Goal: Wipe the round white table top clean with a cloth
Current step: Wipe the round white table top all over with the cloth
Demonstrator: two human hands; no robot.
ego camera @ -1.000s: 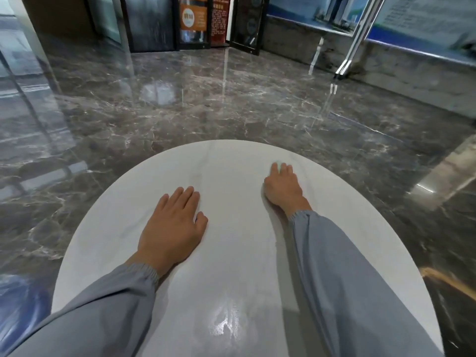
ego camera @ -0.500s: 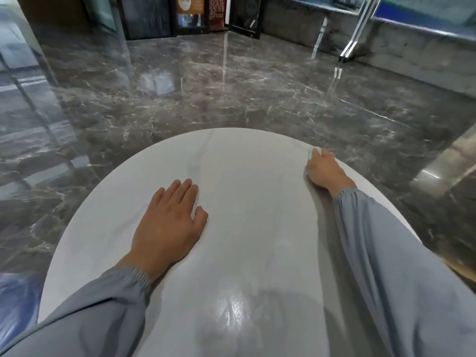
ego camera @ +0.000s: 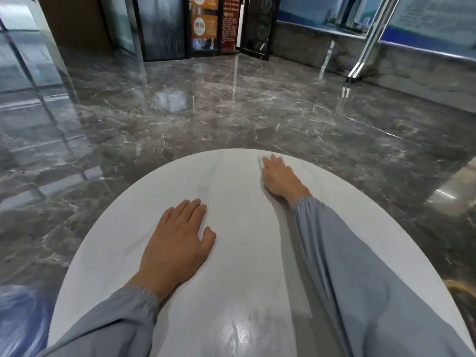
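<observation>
The round white table top [ego camera: 231,279] fills the lower middle of the head view. My left hand [ego camera: 177,240] lies flat on it, fingers straight, palm down, left of centre. My right hand [ego camera: 279,176] reaches out to the far edge and presses a small pale green cloth [ego camera: 262,161] onto the surface with straight fingers. Only a corner of the cloth shows beyond the fingertips; the rest is hidden under the hand. Both arms wear grey-blue sleeves.
Dark polished marble floor [ego camera: 231,112] surrounds the table on all sides. Glass doors and a poster stand [ego camera: 206,24] are at the back. A slanted metal post [ego camera: 365,47] rises at the back right. Something blue [ego camera: 15,318] lies at the lower left.
My right hand with the cloth swept from the middle of the table to its right edge, then back toward the far edge. My left hand stayed flat in place.
</observation>
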